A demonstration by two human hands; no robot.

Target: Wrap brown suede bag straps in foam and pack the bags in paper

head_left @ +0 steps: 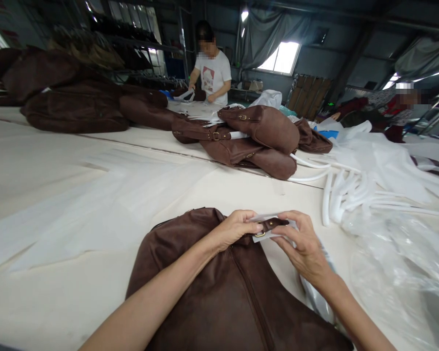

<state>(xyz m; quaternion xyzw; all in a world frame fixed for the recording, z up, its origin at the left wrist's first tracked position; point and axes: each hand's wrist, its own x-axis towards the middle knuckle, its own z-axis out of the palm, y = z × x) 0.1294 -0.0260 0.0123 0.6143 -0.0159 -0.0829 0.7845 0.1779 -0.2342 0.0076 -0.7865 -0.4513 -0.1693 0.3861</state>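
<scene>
A dark brown leather bag (212, 297) with a long zip lies on the table right in front of me. At its upper end is a strap (274, 224) with a brass buckle and a stud. My left hand (237, 228) pinches the strap close to the buckle, thumb on top. From the other side, my right hand (303, 243) has its fingers closed around a piece of white wrapping sheet (260, 237) that lies under and about the strap end. Its fingertips partly hide the sheet and the strap tip.
Stuffed brown bags (263, 129) are heaped across the table, with more bags (76, 102) at the far left. White sheets (95, 204) lie to the left. White foam tubes (346, 190) and clear plastic bags (395, 273) are on the right. A person (212, 73) works opposite; another bends at far right.
</scene>
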